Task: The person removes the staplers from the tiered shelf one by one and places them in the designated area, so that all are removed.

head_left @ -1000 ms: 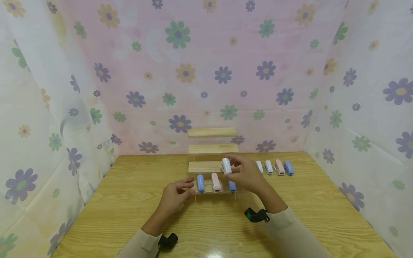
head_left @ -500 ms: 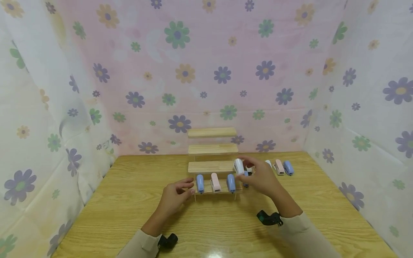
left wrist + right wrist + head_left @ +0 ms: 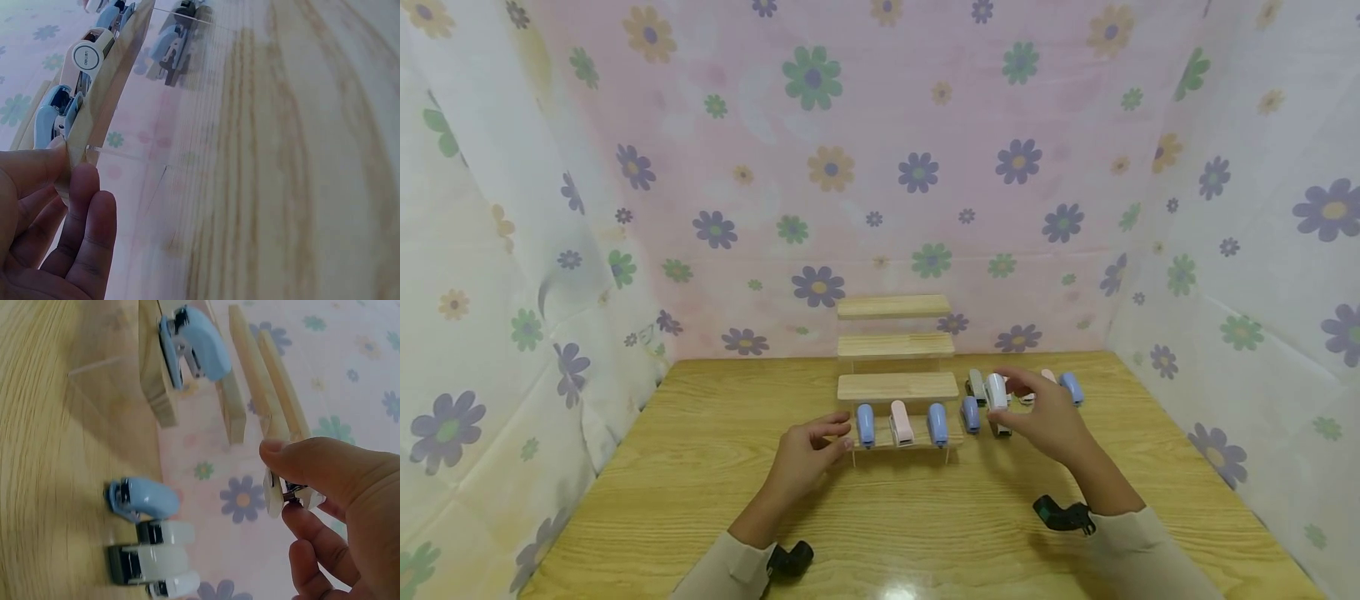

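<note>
With twelve o'clock set straight away from the person, a beige sleeve and a black wrist camera are seen at seven o'clock on the wood-grain tabletop; the left hand is placed at nine o'clock of the lowest tier, whose end is pinched narrowly between thumb and fingers; the four-tier wooden display stand is stepped upward toward twelve o'clock; along its lowest tier, well separated, are set a light-blue mini stapler, a pink mini stapler marked with a round badge, and a second light-blue mini stapler; just off that tier, at three o'clock, a third light-blue mini stapler is stood on the tabletop; next to it three pale staplers with dark ends are shown in the right wrist view, set close in a row; the white mini stapler is held above the tabletop, at two o'clock from the third blue one, pinched between the thumb and fingertips of the right hand; at twelve o'clock from this hand another pink stapler is partly covered by it; at one o'clock a fourth light-blue mini stapler is seen.
</note>
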`<move>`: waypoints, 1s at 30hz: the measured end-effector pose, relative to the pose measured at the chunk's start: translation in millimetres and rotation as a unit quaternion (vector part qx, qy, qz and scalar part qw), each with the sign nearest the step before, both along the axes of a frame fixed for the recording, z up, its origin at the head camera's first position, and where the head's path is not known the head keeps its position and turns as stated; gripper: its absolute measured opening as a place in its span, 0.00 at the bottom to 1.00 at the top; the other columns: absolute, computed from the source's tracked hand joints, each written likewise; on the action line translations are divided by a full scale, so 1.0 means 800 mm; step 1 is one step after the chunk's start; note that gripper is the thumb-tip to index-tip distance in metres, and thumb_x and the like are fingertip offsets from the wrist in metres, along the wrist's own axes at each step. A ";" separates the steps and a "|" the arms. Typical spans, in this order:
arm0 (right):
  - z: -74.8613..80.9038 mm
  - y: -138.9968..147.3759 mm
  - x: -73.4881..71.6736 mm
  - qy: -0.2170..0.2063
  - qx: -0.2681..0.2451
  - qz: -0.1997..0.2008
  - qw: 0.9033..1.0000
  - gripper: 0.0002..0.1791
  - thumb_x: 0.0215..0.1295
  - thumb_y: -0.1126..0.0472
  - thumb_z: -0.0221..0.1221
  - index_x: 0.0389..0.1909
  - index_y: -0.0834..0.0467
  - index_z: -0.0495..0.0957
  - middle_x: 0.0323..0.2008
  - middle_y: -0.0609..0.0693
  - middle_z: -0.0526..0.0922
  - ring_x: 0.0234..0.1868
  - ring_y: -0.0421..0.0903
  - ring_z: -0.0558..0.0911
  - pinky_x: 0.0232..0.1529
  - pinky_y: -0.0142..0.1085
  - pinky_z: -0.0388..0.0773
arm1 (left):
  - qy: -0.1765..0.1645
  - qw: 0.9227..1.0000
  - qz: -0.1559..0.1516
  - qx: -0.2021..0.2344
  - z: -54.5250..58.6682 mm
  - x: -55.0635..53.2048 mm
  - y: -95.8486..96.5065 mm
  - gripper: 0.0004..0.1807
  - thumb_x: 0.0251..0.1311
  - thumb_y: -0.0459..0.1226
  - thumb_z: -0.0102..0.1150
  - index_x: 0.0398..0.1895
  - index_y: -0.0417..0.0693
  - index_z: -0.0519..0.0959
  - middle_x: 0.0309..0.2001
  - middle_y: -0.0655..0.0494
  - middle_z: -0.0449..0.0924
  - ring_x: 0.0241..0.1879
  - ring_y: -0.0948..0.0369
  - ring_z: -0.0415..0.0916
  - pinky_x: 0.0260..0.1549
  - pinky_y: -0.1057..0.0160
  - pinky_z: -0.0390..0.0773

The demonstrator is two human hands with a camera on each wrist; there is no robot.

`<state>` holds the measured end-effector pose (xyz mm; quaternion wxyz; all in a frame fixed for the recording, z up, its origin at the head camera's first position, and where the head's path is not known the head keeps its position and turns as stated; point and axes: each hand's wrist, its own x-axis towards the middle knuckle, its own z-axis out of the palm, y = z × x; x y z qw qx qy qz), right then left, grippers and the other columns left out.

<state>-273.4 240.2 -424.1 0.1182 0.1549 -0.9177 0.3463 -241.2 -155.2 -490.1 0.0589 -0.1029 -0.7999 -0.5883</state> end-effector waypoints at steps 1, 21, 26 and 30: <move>-0.001 0.004 0.000 -0.004 0.000 -0.003 1.000 0.38 0.60 0.51 0.76 0.71 0.46 0.74 0.54 0.53 0.84 0.56 0.60 0.81 0.45 0.52 0.83 | 0.002 1.000 -0.004 0.000 0.000 0.000 -0.001 0.15 0.63 0.34 0.72 0.52 0.38 0.88 0.64 0.48 0.82 0.39 0.53 0.88 0.34 0.67 0.87; -0.035 0.062 -0.020 -0.048 0.015 -0.036 0.998 0.38 0.63 0.54 0.73 0.73 0.54 0.72 0.55 0.60 0.83 0.55 0.61 0.80 0.48 0.56 0.82 | -0.006 1.000 -0.012 0.022 0.005 0.000 -0.004 0.15 0.63 0.34 0.72 0.52 0.38 0.88 0.64 0.49 0.82 0.40 0.54 0.88 0.36 0.66 0.87; -0.050 0.073 -0.025 -0.068 0.003 -0.041 0.997 0.38 0.63 0.55 0.73 0.73 0.56 0.72 0.55 0.60 0.84 0.53 0.59 0.81 0.46 0.48 0.82 | -0.007 1.000 -0.003 0.010 0.003 0.001 0.001 0.15 0.64 0.32 0.70 0.52 0.34 0.86 0.65 0.47 0.81 0.40 0.52 0.88 0.35 0.68 0.87; -0.059 0.074 -0.029 -0.093 -0.007 -0.036 0.995 0.39 0.62 0.55 0.73 0.74 0.55 0.71 0.55 0.60 0.83 0.53 0.57 0.81 0.45 0.43 0.81 | -0.015 1.000 0.012 -0.001 0.004 0.002 0.005 0.15 0.64 0.29 0.69 0.53 0.32 0.86 0.64 0.46 0.82 0.41 0.50 0.88 0.35 0.69 0.86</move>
